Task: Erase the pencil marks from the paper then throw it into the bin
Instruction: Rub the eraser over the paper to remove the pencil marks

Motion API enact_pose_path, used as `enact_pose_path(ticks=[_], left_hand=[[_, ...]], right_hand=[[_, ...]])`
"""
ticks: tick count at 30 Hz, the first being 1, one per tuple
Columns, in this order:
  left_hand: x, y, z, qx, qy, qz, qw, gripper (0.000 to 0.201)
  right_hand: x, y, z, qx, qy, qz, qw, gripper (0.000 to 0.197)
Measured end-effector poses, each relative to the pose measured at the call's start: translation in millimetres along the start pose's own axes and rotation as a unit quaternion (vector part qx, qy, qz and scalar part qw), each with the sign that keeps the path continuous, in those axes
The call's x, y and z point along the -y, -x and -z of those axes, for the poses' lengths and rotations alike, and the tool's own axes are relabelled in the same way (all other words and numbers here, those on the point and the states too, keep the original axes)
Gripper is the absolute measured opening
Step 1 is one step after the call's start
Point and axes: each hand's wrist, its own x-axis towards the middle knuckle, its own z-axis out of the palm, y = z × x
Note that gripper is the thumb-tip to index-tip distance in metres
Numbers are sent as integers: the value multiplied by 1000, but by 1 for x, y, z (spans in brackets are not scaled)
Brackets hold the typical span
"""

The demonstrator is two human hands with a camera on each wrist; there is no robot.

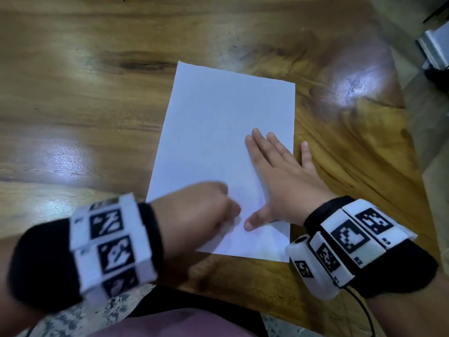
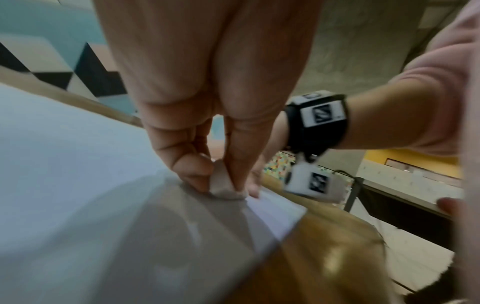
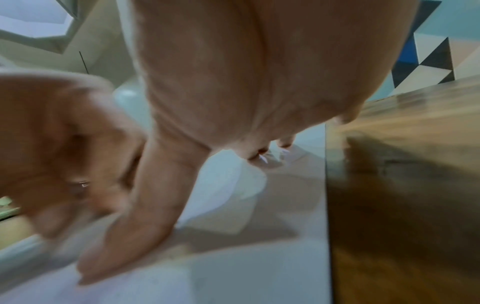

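A white sheet of paper [image 1: 218,132] lies on the wooden table [image 1: 85,93], long side running away from me. My left hand [image 1: 206,207] is blurred over the sheet's near part and pinches a small white eraser [image 2: 223,185] between thumb and fingers, its tip down on the paper [image 2: 64,164]. My right hand [image 1: 274,171] lies flat with fingers spread on the sheet's right side, the little finger off the edge on the wood. In the right wrist view the thumb [image 3: 135,216] presses on the paper [image 3: 233,267]. Pencil marks are too faint to make out.
The table's right edge runs diagonally at the right, with grey floor and a metal object [image 1: 435,47] beyond. A second table with a dark frame [image 2: 376,195] shows in the left wrist view. My lap sits below the table's near edge.
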Motion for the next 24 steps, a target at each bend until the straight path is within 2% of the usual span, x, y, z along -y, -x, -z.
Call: enact_pose_path(ticks=[3,6,9,11,14,16,21,24], left_hand=[[3,5,1,18,28,13,999,15],[10,-33,25,-70,-32,45,996,24],[20,-57,43,-80,-52,75,993,14],[19,-44,34,-70,-42,55,995,17],[7,-6,10,3,11,72,997,18],[3,9,1,40,6,66,997,10],[0,7,7,28,18,68,997,14],[-3,7,10,56,13,88,994,19]], right_hand=[[0,0,0,0,-1,2,1000,146],[1,0,0,-1,3,0,1000,146],[1,0,0,3,8,-2,1000,145],[1,0,1,4,5,-3,1000,145],[1,1,2,4,1,-4,1000,145],[1,1,2,4,2,-3,1000,145],[3,4,2,-11,3,-3,1000,142],[7,9,0,-24,7,-4,1000,136]])
